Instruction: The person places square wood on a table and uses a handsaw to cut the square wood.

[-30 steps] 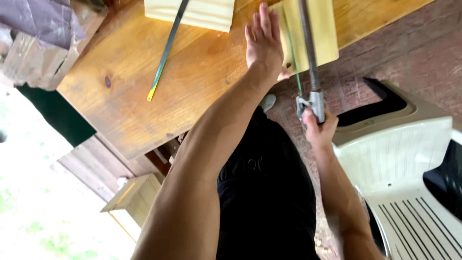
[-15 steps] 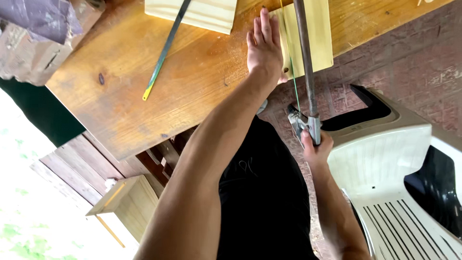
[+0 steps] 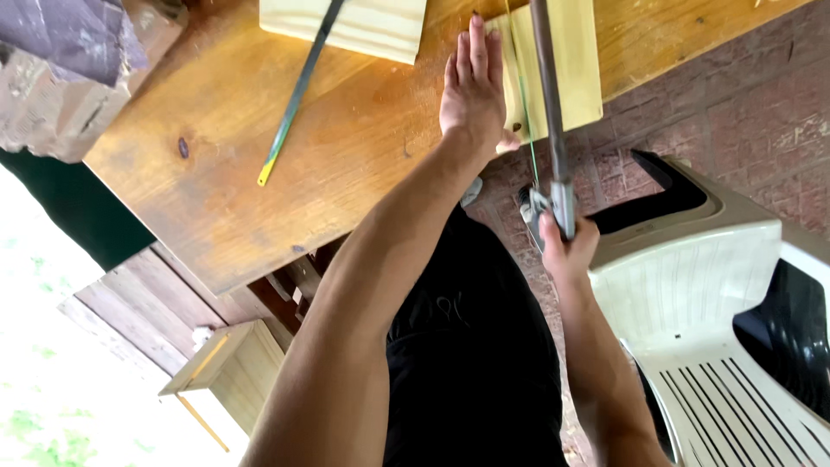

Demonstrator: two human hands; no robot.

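Head view, the only one: left hand (image 3: pixel 473 91) lies flat, fingers straight and together, palm down on a pale wood board (image 3: pixel 566 65) that sits at the edge of the table (image 3: pixel 259 173) and overhangs it a little on the near side. So that grip is spread and pressing, not pinching. Right hand (image 3: pixel 562 246) is below the table edge, closed around the handle end of a hacksaw (image 3: pixel 549 121); its grey metal frame runs up and across the board, and the thin blade line shows just left of the frame, over the board near the left thumb. Whether the blade sits in a kerf I cannot tell. Handling, as a judgement: the board looks like light softwood, stiff and dry, not fragile but prone to chatter or slide, so flat pressure close to the cut line is the right hold, fingers kept to the far side of the blade. The saw is rigid in the frame but the blade is thin and will flex or bind if twisted; hold it only at the handle, wrist in line with the frame. Elsewhere: a 2nd pale board (image 3: pixel 346 26) at the table's far side with a loose saw blade (image 3: pixel 298 95) lying across it and onto the table, well apart from both hands. A white plastic chair (image 3: pixel 692 294) stands just beside the right forearm on the brick floor (image 3: pixel 743 112).
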